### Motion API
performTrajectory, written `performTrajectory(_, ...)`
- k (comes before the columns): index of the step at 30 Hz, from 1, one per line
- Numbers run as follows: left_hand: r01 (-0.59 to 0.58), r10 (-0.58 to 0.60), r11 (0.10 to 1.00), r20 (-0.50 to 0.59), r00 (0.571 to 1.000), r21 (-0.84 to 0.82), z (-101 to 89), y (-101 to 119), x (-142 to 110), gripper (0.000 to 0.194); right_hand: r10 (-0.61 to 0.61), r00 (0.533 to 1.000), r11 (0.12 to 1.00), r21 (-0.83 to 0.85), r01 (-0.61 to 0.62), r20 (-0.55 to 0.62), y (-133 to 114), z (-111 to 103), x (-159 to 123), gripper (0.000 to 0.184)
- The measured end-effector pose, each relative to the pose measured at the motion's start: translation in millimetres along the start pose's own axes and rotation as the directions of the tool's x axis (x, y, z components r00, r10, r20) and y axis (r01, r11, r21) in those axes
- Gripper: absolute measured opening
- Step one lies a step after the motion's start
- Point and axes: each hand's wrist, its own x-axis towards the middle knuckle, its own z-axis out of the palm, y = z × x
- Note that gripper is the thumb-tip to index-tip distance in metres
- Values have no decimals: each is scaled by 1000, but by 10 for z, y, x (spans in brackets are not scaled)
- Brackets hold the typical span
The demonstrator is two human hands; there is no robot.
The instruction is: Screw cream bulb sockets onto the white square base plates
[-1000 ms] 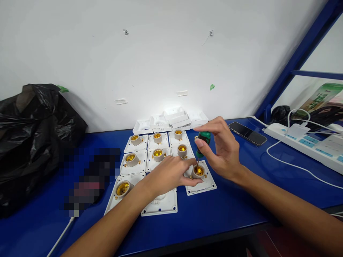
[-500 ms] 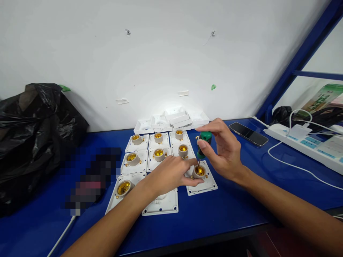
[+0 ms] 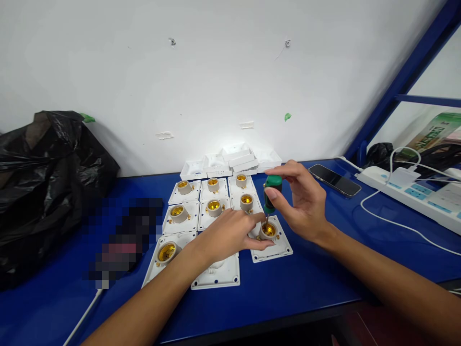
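Note:
My right hand pinches a small green-handled screwdriver upright, its tip down inside the brass throat of a lamp socket. That socket sits on a white square plate on the blue table. My left hand lies over the plate's left side, with thumb and fingers closed against the socket. Several more white plates with brass sockets lie in rows just left of and behind it.
White plastic covers are stacked at the wall. A black plastic bag fills the left. A phone and a white power strip with cables lie on the right. A blurred dark object lies left of the plates.
My right hand's fingers have shifted slightly round the screwdriver handle, which stands a little more upright. My left hand and the socket plate have not moved.

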Motion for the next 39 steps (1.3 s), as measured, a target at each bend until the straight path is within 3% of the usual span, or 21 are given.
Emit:
performTrajectory(4,-5,5,1000,-8,1000,5,-3,-2,0,43,-16,1000,999,29,17,-15,17,0,-20,25)
performTrajectory(9,7,-6,999,30,1000,-48,-36,16,0,41,-48,998,994,103,42,52,22,-6,-65,26)
performTrajectory(25,27,-24,997,50,998,-73,-67,43,-1,38,51,998,995,86,-54,27,5,3,-63,28)
performTrajectory(35,0,0,998,-9,1000,-62,-14,-2,-3,42,-65,988,997,58,58,141,-38,-30,-41,29)
performTrajectory(39,2,0,996,19,1000,-93,-24,3,-7,36,-40,990,997,68,31,136,-42,-26,-51,31)
